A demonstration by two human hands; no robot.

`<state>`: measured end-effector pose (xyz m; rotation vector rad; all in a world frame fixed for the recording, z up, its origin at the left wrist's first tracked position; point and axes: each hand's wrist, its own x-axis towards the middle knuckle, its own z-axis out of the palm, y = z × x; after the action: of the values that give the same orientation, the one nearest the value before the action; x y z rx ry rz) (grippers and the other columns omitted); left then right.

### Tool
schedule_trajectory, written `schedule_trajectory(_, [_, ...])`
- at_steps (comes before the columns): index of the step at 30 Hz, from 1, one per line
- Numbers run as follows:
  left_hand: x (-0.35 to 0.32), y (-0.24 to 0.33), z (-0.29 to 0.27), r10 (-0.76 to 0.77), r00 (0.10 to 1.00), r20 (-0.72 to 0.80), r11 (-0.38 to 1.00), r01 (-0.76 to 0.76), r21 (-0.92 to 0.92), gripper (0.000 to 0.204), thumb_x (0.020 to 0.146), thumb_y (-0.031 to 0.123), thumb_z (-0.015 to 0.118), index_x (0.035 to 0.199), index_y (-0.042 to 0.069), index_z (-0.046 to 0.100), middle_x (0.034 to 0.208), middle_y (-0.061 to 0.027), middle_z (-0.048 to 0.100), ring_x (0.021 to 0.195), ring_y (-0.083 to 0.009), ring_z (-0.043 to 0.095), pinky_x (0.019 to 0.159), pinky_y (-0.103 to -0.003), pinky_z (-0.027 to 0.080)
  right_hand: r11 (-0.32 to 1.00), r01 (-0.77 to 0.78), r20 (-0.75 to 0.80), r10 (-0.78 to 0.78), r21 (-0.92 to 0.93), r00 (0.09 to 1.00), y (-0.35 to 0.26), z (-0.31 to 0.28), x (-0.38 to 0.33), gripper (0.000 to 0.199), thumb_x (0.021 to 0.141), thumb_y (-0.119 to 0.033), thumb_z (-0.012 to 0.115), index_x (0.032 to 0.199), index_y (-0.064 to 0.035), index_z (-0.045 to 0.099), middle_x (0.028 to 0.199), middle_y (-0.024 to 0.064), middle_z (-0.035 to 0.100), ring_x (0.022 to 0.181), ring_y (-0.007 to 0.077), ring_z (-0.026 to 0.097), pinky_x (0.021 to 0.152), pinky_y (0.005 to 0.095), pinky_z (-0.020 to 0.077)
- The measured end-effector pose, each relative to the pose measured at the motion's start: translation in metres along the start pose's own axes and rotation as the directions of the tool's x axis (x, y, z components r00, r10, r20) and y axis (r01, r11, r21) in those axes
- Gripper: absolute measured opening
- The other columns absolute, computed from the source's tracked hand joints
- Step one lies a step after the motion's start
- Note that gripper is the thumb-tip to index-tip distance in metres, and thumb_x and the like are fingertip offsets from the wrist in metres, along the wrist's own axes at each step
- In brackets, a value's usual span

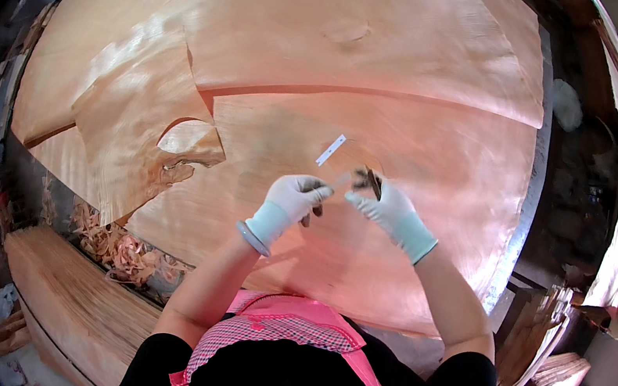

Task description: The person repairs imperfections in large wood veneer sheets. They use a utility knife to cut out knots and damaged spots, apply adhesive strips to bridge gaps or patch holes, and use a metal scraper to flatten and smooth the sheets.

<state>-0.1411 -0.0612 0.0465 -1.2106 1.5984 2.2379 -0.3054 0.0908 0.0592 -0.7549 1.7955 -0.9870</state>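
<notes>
- A worker in pale knitted gloves and a pink checked apron (282, 330) bent over thin, reddish-tan sheets of wood veneer (381, 132) spread across a wide counter (533, 185).
- The left hand (294, 199) was curled closed, fingers pinching one end of a near-clear strip of tape (344, 179) just above the top veneer sheet.
- The right hand (390, 206) was closed around a small dark tool (371, 181), likely a tape cutter, at the strip's other end.
- A short white strip of tape (331, 149) lay stuck on the veneer, just beyond both hands.
- A ragged, torn hole (188, 143) gaped in the veneer left of the hands.
- Judged risk: the brittle veneer could split further if pressed hard, and the stretched tape might twist or stick to the gloves.
</notes>
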Motion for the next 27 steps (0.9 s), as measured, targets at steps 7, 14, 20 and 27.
schedule_trajectory(7, [0.013, -0.008, 0.039, -0.074, 0.991, 0.111, 0.981, 0.053, 0.188, 0.026, 0.095, 0.023, 0.066, 0.105, -0.001, 0.071, 0.071, -0.0083, 0.069, 0.051, -0.0131, 0.062, 0.047, -0.027, 0.050, 0.970, -0.229, -0.322, 0.243, 0.081, 0.915, 0.045, -0.012, -0.013, 0.024, 0.084, -0.026, 0.078, 0.083, -0.0044, 0.067, 0.074, 0.0000, 0.063, 0.067, 0.0113, 0.055, 0.064, 0.0309, 0.0468])
schedule_trajectory(14, [0.036, 0.007, 0.043, -0.166, 0.986, 0.018, 0.949, 0.155, 0.276, 0.027, 0.096, 0.022, 0.063, 0.097, -0.004, 0.070, 0.071, -0.0118, 0.069, 0.049, -0.0149, 0.062, 0.049, -0.028, 0.051, 0.898, -0.161, -0.293, 0.038, -0.408, 0.955, 0.042, -0.037, 0.033, 0.029, 0.084, -0.029, 0.072, 0.086, -0.0007, 0.065, 0.086, 0.0186, 0.066, 0.081, 0.0350, 0.065, 0.073, 0.0438, 0.0499])
schedule_trajectory(20, [0.051, -0.005, 0.049, -0.164, 0.986, -0.016, 0.961, 0.163, 0.222, 0.027, 0.094, 0.019, 0.062, 0.097, -0.006, 0.069, 0.072, -0.0125, 0.068, 0.050, -0.0155, 0.062, 0.050, -0.029, 0.053, 0.792, -0.251, -0.281, 0.105, -0.556, 0.954, 0.022, -0.041, 0.042, 0.034, 0.084, -0.034, 0.072, 0.096, -0.0027, 0.066, 0.104, 0.0193, 0.065, 0.093, 0.0371, 0.065, 0.081, 0.0446, 0.0524])
schedule_trajectory(27, [0.056, -0.013, 0.048, -0.160, 0.987, -0.008, 0.969, 0.159, 0.189, 0.027, 0.093, 0.020, 0.062, 0.096, -0.006, 0.069, 0.072, -0.0124, 0.069, 0.051, -0.0166, 0.063, 0.049, -0.029, 0.053, 0.826, -0.042, -0.387, -0.218, -0.562, 0.896, 0.040, -0.048, 0.030, 0.024, 0.087, -0.013, 0.058, 0.108, -0.0078, 0.068, 0.108, 0.0144, 0.069, 0.094, 0.0329, 0.068, 0.079, 0.0419, 0.0538])
